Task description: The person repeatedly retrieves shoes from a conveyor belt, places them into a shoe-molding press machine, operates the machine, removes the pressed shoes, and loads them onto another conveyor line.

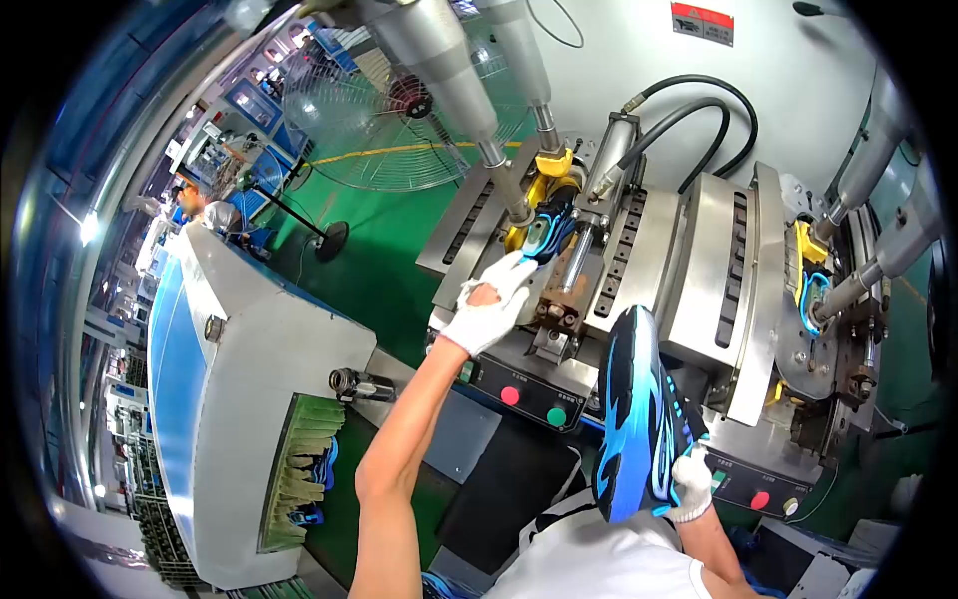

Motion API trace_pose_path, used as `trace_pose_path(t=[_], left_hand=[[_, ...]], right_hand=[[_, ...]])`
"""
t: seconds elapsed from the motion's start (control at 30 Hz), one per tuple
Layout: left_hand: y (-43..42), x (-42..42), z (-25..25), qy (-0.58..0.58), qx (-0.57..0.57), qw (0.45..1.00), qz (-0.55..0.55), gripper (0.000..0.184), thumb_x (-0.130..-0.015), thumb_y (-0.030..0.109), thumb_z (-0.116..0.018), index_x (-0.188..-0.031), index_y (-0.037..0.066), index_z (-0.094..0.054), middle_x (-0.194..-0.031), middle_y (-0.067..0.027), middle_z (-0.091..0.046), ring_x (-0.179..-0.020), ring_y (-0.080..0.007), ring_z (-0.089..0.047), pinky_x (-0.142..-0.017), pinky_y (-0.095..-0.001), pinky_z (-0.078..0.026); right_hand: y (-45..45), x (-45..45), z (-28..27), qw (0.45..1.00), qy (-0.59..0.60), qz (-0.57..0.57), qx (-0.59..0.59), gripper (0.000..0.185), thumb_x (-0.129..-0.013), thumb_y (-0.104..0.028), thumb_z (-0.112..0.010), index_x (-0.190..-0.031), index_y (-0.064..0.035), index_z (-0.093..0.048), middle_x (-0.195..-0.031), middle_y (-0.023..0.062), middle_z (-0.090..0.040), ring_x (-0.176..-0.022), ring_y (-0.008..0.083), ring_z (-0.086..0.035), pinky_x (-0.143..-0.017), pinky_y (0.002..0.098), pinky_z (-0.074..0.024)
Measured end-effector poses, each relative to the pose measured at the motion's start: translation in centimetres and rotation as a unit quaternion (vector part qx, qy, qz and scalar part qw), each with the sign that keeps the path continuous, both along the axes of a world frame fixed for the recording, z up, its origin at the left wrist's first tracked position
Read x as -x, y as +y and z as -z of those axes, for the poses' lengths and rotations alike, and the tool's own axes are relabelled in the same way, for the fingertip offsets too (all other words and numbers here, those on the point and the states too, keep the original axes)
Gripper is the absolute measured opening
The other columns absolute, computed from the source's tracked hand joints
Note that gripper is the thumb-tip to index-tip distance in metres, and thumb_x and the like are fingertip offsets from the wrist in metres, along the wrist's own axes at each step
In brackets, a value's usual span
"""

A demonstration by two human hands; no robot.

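Observation:
My left hand, in a white glove with a bare patch on its back, reaches to the left press station. Its fingers are stretched out, with the tips at the near end of a black and blue shoe. That shoe sits under the metal press rods, beside yellow pads. Lower right, my right hand, also gloved, grips another sneaker, held upright with its blue, black and white sole side showing. Part of the right hand's fingers is hidden behind this sneaker.
A second press station at right holds a blue-edged shoe part under its rods. Red button and green button face me. At left stands a grey machine housing with a bristle-curtained opening. A large fan is behind.

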State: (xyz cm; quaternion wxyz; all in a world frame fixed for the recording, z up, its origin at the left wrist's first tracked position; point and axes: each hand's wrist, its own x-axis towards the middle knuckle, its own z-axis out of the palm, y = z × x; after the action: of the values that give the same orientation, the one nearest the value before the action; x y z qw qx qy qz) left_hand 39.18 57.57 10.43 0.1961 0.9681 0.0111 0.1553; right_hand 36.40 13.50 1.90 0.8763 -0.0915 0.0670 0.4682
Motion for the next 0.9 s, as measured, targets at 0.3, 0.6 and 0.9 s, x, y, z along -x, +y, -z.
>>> trace_pose_path(t=[0.3, 0.6, 0.9], left_hand=[[4.0, -15.3, 9.6, 0.015, 0.02, 0.993, -0.115, 0.079, -0.086, 0.026, -0.073, -0.155, 0.009, -0.038, -0.153, -0.032, -0.035, -0.14, -0.049, -0.04, -0.115, -0.0485, -0.037], [6.0, -15.3, 0.8, 0.047, 0.046, 0.981, -0.185, 0.066, -0.079, 0.035, -0.074, -0.139, 0.019, -0.053, -0.135, -0.0215, -0.058, -0.123, -0.0406, -0.058, -0.107, -0.054, -0.043], [-0.3, 14.7, -3.0, -0.162, 0.106, 0.95, -0.245, 0.069, -0.075, 0.016, -0.083, -0.136, 0.002, -0.055, -0.122, -0.0206, -0.061, -0.113, -0.0374, -0.062, -0.098, -0.0449, -0.051]], right_hand=[[-1.8, 1.5, -5.8, 0.947, -0.147, 0.043, 0.282, 0.071, -0.076, -0.015, -0.08, -0.135, -0.0001, -0.042, -0.117, 0.0122, -0.062, -0.097, 0.0238, -0.065, -0.083, 0.0365, -0.0568], [-0.2, 0.1, -7.3, 0.777, -0.44, 0.033, 0.449, 0.026, -0.066, -0.007, -0.072, -0.086, -0.005, -0.056, -0.079, 0.006, -0.057, -0.07, 0.0209, -0.057, -0.067, 0.0344, -0.0473], [24.2, -10.8, -11.0, 0.947, -0.209, 0.02, 0.241, 0.022, -0.091, -0.005, -0.07, -0.112, -0.0018, -0.065, -0.103, 0.0122, -0.073, -0.088, 0.0221, -0.074, -0.08, 0.0366, -0.0629]])
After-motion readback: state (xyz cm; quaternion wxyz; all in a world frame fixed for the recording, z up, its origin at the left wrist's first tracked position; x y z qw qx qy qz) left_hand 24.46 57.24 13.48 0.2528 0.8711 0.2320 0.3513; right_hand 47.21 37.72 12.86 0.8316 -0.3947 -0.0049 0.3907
